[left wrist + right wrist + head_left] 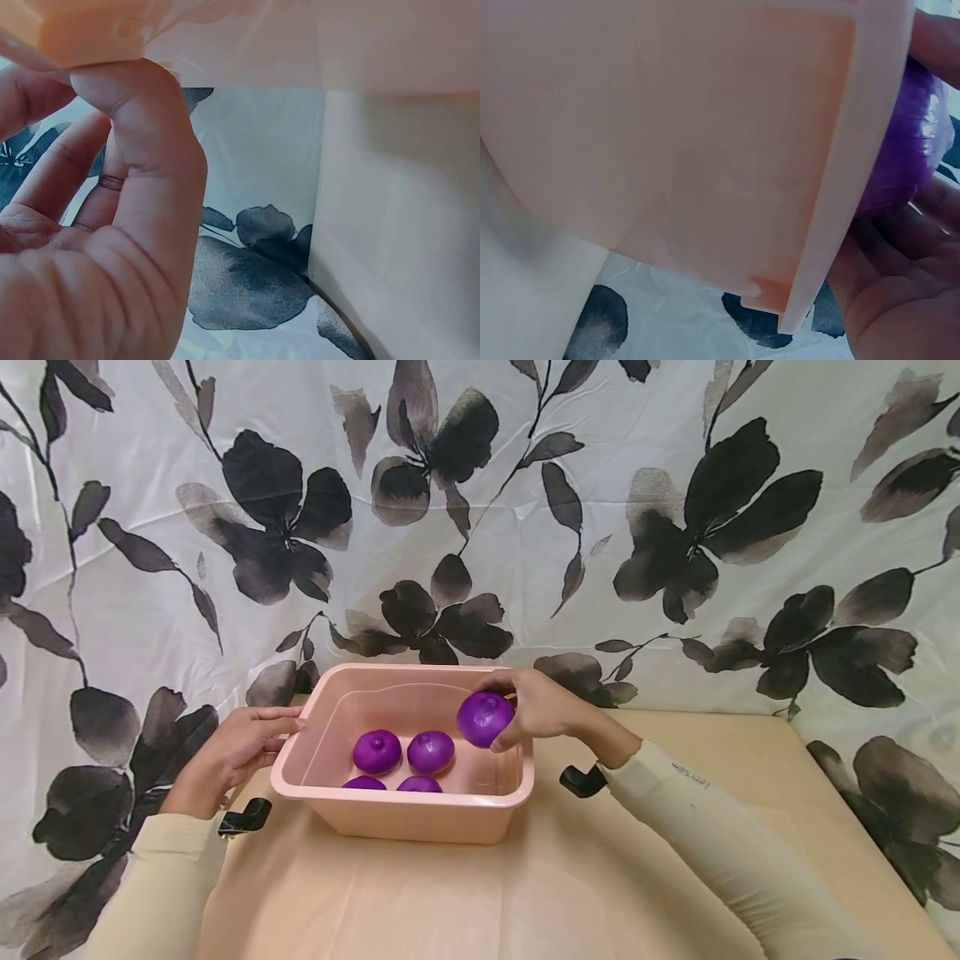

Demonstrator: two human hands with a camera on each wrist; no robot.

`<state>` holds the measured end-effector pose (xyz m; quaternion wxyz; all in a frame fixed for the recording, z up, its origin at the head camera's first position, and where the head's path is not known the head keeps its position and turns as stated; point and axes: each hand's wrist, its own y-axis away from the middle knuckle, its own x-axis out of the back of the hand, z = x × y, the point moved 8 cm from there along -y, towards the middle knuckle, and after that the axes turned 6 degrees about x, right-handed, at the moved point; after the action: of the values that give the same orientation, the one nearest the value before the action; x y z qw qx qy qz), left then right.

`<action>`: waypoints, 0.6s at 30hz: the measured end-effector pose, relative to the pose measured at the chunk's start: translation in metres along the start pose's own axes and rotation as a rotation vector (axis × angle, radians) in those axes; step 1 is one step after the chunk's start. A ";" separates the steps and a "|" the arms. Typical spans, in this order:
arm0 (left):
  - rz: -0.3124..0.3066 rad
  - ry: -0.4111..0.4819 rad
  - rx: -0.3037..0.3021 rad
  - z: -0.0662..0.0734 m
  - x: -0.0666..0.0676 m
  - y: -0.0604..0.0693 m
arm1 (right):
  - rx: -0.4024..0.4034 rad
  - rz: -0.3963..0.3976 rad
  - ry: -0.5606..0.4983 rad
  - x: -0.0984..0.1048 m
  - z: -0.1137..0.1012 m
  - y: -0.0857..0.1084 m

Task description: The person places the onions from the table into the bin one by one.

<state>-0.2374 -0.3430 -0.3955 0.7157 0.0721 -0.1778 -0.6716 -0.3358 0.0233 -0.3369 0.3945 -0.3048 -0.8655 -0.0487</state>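
Note:
A pink plastic tub stands on the table, with several shiny, round purple balls inside; one has a small nub on top. At the tub's left end my left hand pinches the rim, and its thumb presses up under the edge in the left wrist view. My right hand grips another purple ball over the tub's right end, just inside the rim. In the right wrist view, the tub's end wall hides part of that ball.
The tub sits on a beige tabletop. Behind and beside the table hangs a white cloth with dark floral print. Each wrist carries a small black camera mount, one at the left wrist and one near the right wrist.

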 end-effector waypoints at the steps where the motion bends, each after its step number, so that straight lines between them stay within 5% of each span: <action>1: 0.000 0.000 0.000 0.001 0.000 0.000 | 0.004 -0.008 0.013 0.000 -0.001 -0.003; 11: -0.034 0.012 0.015 -0.001 0.002 -0.004 | 0.053 -0.113 0.059 -0.017 -0.002 -0.025; 18: -0.027 0.007 0.030 0.000 0.008 -0.003 | 0.112 -0.228 0.252 -0.036 -0.008 -0.040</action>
<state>-0.2401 -0.3509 -0.3950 0.7060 0.0877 -0.1845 -0.6781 -0.3353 -0.0288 -0.3506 0.5081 -0.1738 -0.8396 -0.0825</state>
